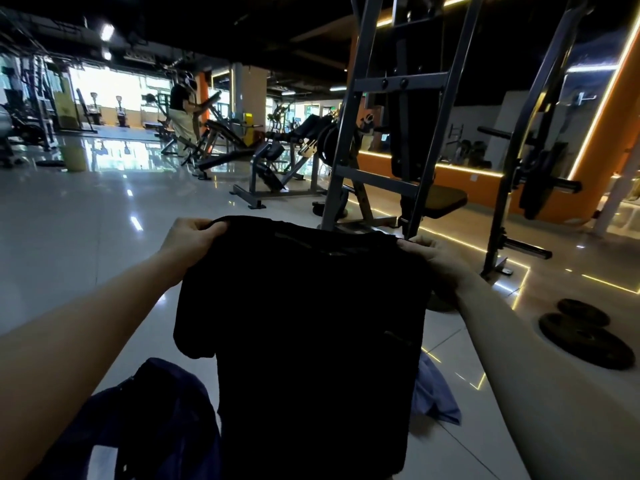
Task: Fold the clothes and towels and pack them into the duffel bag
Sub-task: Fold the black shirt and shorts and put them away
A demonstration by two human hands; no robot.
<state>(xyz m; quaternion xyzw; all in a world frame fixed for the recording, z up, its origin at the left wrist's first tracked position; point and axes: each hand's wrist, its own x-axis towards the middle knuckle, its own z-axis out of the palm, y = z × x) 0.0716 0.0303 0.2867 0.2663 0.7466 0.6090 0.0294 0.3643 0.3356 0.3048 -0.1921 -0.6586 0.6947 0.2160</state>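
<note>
one black t-shirt [304,341] hangs pinched at its shoulders by left grip [192,237] and right grip [433,254].

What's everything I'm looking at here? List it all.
T-shirt: one, black, held up at centre
fabric heap: one, dark blue, lower left
cloth: one, light blue, floor right of shirt
weight plates: two, black, floor at right
metal rack: one, grey, behind shirt
other person: one, dark top, far left background
left hand: one, bare, grips shirt's top left corner
right hand: one, bare, grips shirt's top right corner
</note>
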